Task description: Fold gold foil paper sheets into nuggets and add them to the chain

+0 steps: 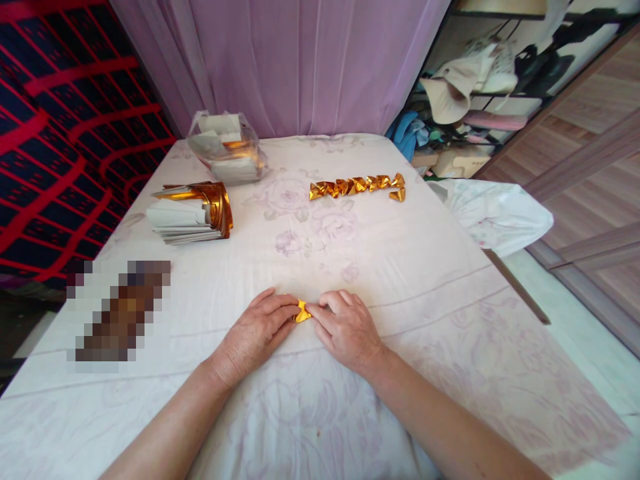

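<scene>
Between my hands, near the front of the cloth-covered table [300, 260], is a small piece of folded gold foil paper [302, 312]. My left hand [263, 323] has its fingers closed on the paper's left side. From the right, the fingertips of my right hand [347, 327] pinch the other side. Fingers cover both ends of the piece, so only its shiny middle shows. Further back lies a row of folded gold paper pieces [357, 186], with one piece sitting just in front of its right end.
Back left, a stack of gold and white paper sheets [193, 217] stands bent on the table. Behind it is a clear plastic bag [227, 150] with more sheets. A blurred-out item [123, 310] lies at left. Beyond the right edge are a white bag [500, 213] and shelves [480, 143].
</scene>
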